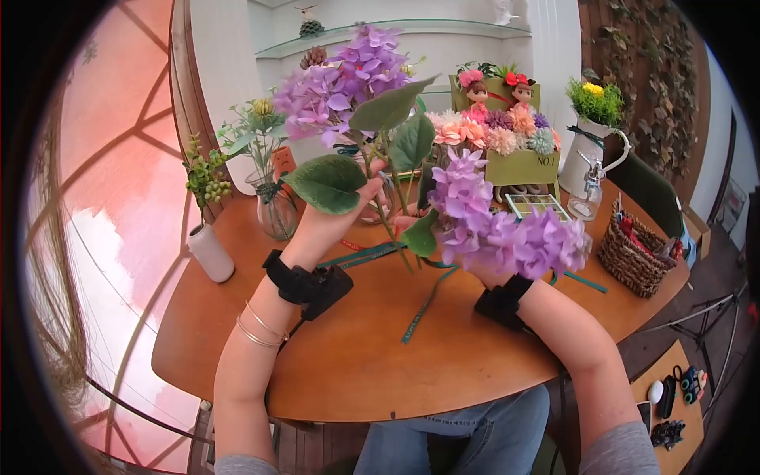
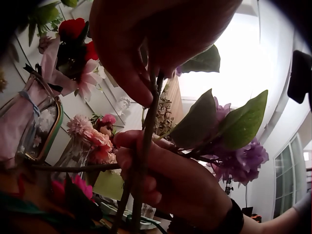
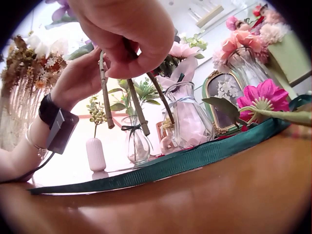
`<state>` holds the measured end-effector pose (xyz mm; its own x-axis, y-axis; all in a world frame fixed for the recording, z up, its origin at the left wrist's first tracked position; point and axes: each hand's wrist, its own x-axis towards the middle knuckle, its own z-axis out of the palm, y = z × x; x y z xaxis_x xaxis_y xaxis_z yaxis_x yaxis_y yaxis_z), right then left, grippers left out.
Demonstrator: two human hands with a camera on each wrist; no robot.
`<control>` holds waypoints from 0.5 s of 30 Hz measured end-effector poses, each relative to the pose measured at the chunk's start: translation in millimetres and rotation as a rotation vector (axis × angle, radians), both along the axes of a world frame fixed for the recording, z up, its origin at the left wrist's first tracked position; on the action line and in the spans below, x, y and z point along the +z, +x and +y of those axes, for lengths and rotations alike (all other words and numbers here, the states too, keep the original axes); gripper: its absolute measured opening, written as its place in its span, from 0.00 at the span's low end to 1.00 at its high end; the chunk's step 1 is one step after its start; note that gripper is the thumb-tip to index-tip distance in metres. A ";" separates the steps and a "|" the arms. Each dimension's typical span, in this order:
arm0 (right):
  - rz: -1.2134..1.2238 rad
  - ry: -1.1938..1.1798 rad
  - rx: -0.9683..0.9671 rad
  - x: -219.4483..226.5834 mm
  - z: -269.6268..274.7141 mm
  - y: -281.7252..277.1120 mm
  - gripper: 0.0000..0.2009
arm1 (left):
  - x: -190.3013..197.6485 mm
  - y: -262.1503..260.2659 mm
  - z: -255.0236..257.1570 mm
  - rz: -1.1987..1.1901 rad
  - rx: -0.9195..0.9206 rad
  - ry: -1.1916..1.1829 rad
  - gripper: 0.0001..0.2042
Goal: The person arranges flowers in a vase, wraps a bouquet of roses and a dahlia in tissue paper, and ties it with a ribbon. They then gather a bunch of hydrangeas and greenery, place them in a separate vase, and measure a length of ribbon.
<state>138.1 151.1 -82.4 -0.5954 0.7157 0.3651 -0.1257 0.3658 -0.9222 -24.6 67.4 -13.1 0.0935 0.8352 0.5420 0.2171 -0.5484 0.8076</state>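
Observation:
My left hand (image 1: 348, 196) pinches the leafy stems of an artificial purple hydrangea (image 1: 348, 87), its blooms raised above the table. Mostly hidden behind a second purple hydrangea (image 1: 499, 226), my right hand (image 3: 124, 36) curls its fingers round a stem, with the blooms leaning right. The stems cross between both hands, as the left wrist view shows. Cut stem ends (image 3: 140, 114) hang below the right hand, above a dark green ribbon (image 3: 170, 168) on the table. A shorter ribbon tail (image 1: 427, 313) lies nearer to me.
On the wooden table (image 1: 356, 356) stand a white vase (image 1: 210, 253), a glass vase (image 1: 275, 214), a green flower box (image 1: 518, 168), a white pitcher (image 1: 586, 150) and a wicker basket (image 1: 633, 249). A bright pink flower (image 3: 263, 95) lies beside the ribbon.

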 end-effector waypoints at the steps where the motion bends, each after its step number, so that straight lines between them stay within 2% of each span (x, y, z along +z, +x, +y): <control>1: 0.025 -0.038 0.040 -3.7 0.4 6.2 0.09 | -2.1 1.6 0.9 -0.011 -0.014 0.030 0.12; 4: 0.079 -0.119 0.119 -14.9 4.4 20.7 0.09 | -8.2 4.1 7.7 0.057 -0.058 0.114 0.12; 5: 0.088 -0.136 0.133 -17.1 5.2 23.9 0.09 | -6.5 5.4 5.4 0.194 0.023 0.162 0.09; 8: 0.095 -0.159 0.177 -19.2 6.9 27.9 0.09 | 0.1 12.7 -6.5 0.127 0.035 0.043 0.08; 11: 0.072 -0.160 0.225 -16.5 6.5 25.9 0.09 | -2.0 15.1 -7.1 0.062 0.012 0.040 0.06; 15: 0.057 -0.164 0.286 -10.6 8.2 19.2 0.10 | -7.7 7.8 4.4 0.189 0.020 0.056 0.06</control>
